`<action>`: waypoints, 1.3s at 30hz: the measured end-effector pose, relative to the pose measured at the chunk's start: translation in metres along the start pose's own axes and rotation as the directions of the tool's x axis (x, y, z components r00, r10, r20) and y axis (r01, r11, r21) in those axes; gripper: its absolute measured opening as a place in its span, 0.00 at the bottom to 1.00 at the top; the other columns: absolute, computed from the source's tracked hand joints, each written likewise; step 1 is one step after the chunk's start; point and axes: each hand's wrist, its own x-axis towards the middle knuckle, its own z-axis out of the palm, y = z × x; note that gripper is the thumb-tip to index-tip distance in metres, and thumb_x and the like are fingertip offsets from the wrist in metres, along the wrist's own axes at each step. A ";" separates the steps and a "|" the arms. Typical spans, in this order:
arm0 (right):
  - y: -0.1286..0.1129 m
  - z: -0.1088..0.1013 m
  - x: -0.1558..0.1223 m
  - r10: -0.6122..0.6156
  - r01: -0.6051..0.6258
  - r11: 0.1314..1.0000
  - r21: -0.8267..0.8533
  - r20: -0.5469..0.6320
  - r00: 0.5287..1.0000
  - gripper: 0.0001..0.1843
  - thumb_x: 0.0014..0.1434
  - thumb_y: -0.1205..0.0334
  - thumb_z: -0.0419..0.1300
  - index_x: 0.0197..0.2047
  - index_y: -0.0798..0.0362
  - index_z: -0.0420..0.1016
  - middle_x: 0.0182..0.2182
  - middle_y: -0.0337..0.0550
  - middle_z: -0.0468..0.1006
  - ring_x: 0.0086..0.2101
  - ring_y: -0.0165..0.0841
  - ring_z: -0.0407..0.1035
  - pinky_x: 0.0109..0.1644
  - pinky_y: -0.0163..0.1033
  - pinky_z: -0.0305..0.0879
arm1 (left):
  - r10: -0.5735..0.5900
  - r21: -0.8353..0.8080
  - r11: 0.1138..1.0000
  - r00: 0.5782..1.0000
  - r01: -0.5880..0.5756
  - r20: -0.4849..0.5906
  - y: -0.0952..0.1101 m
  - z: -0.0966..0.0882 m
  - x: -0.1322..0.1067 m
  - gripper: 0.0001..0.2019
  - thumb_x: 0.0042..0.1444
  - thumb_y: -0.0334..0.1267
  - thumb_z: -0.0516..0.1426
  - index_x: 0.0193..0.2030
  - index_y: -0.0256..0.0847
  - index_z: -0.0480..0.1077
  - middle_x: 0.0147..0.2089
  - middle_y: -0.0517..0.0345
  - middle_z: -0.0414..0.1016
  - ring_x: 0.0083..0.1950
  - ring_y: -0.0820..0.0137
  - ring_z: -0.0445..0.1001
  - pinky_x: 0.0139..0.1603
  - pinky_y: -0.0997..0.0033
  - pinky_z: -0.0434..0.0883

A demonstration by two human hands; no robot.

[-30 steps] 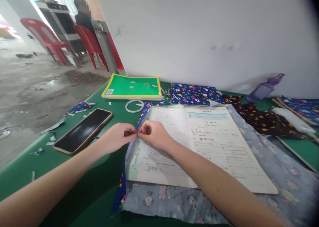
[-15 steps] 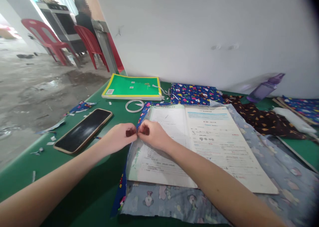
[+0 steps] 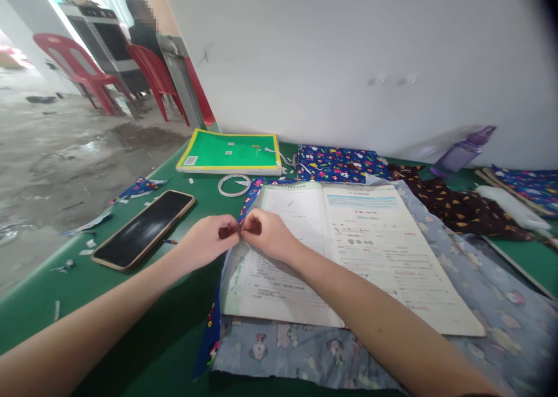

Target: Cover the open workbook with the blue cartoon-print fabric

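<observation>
Both hands stay pinched at the left edge of the open book.
Compared with a second ago, the hands, book and phone have hardly moved. The left hand (image 3: 211, 237) and right hand (image 3: 272, 232) meet fingertip to fingertip, thumb and forefinger of each pressed on the edge of the patterned cloth (image 3: 305, 356). That cloth lies under the open book (image 3: 370, 211), whose pages extend beneath and beyond the right hand; the phone (image 3: 143, 228) rests on the counter (image 3: 148, 327) beside the left forearm.
</observation>
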 end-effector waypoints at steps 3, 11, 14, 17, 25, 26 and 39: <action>0.000 0.000 0.000 0.006 -0.006 1.000 -0.007 0.001 1.000 0.03 0.50 0.65 0.57 0.30 0.52 0.65 0.25 0.34 0.70 0.27 0.27 0.63 0.33 0.34 0.58 | 0.000 0.002 1.000 1.000 0.000 0.001 -0.001 0.001 -0.001 0.07 0.51 0.40 0.52 0.30 0.40 0.67 0.25 0.63 0.68 0.27 0.72 0.67 0.27 0.73 0.60; 0.002 0.000 0.000 -0.005 0.006 1.000 -0.007 0.007 1.000 0.04 0.49 0.64 0.57 0.30 0.52 0.65 0.25 0.34 0.70 0.27 0.27 0.63 0.34 0.34 0.58 | 0.001 0.028 1.000 1.000 -0.001 0.012 0.000 0.000 0.001 0.06 0.50 0.39 0.52 0.30 0.40 0.67 0.25 0.63 0.67 0.27 0.72 0.66 0.27 0.73 0.60; 0.001 0.000 -0.001 -0.008 0.008 1.000 0.000 0.008 1.000 0.04 0.49 0.64 0.57 0.30 0.51 0.65 0.24 0.34 0.69 0.26 0.26 0.62 0.33 0.33 0.57 | 0.005 0.032 0.999 1.000 -0.005 0.020 0.000 0.000 0.001 0.06 0.50 0.39 0.52 0.30 0.40 0.66 0.25 0.63 0.67 0.27 0.72 0.66 0.27 0.73 0.60; 0.001 -0.001 -0.001 -0.014 0.014 1.000 0.002 0.006 1.000 0.04 0.49 0.64 0.57 0.30 0.52 0.65 0.25 0.34 0.69 0.26 0.26 0.62 0.32 0.33 0.57 | 0.007 0.038 0.999 1.000 -0.008 0.020 -0.001 0.000 0.001 0.06 0.50 0.39 0.52 0.30 0.40 0.66 0.25 0.63 0.68 0.27 0.71 0.66 0.28 0.73 0.60; 0.001 0.000 -0.002 0.021 -0.021 1.000 -0.003 -0.023 1.000 0.04 0.49 0.64 0.56 0.31 0.52 0.66 0.25 0.34 0.70 0.26 0.26 0.63 0.29 0.32 0.57 | 0.007 0.036 0.999 1.000 -0.008 0.019 -0.001 -0.002 0.001 0.06 0.50 0.39 0.52 0.29 0.41 0.65 0.24 0.63 0.67 0.26 0.72 0.65 0.27 0.74 0.59; 0.001 0.000 -0.002 0.026 -0.026 1.000 -0.007 -0.019 0.999 0.03 0.50 0.64 0.56 0.31 0.52 0.66 0.25 0.34 0.71 0.26 0.26 0.63 0.29 0.32 0.57 | 0.006 0.030 1.000 1.000 -0.006 0.024 -0.001 -0.002 0.001 0.06 0.50 0.40 0.52 0.29 0.41 0.65 0.24 0.63 0.67 0.26 0.72 0.66 0.27 0.74 0.59; 0.002 -0.001 -0.002 -0.006 0.006 1.000 0.022 0.015 1.000 0.03 0.51 0.64 0.58 0.31 0.52 0.67 0.27 0.35 0.73 0.27 0.27 0.65 0.32 0.33 0.58 | -0.020 -0.013 1.000 0.997 0.021 0.081 -0.004 -0.006 0.001 0.09 0.52 0.42 0.53 0.31 0.40 0.69 0.26 0.62 0.72 0.28 0.71 0.70 0.28 0.74 0.62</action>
